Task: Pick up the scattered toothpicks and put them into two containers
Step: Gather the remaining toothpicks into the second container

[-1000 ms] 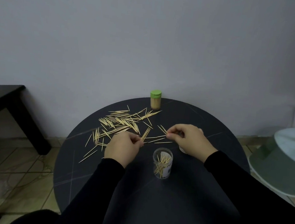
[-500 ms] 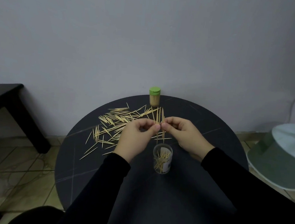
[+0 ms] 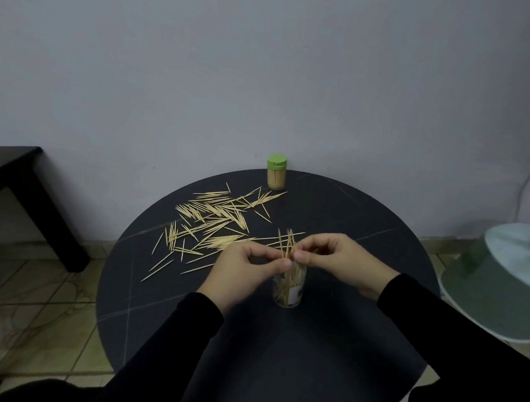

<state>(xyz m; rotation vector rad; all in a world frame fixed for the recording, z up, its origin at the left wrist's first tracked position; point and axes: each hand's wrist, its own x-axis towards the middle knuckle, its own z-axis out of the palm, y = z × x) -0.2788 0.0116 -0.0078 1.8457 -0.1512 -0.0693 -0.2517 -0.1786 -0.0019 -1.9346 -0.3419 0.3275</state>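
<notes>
On the dark round table (image 3: 276, 360), we're now lowering the bundle (image 3: 286, 243), both hands pinching it, left hand (image 3: 245, 270) and right hand (image 3: 336, 260), down into the clear jar (image 3: 291, 293), so another batch is nearly in.

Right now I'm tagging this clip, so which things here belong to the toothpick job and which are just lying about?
Job:
left hand and right hand, pinching a toothpick bundle
clear jar
scattered toothpicks
green-lidded container
round black table

Lying about:
dark side table
pale green tub
</notes>
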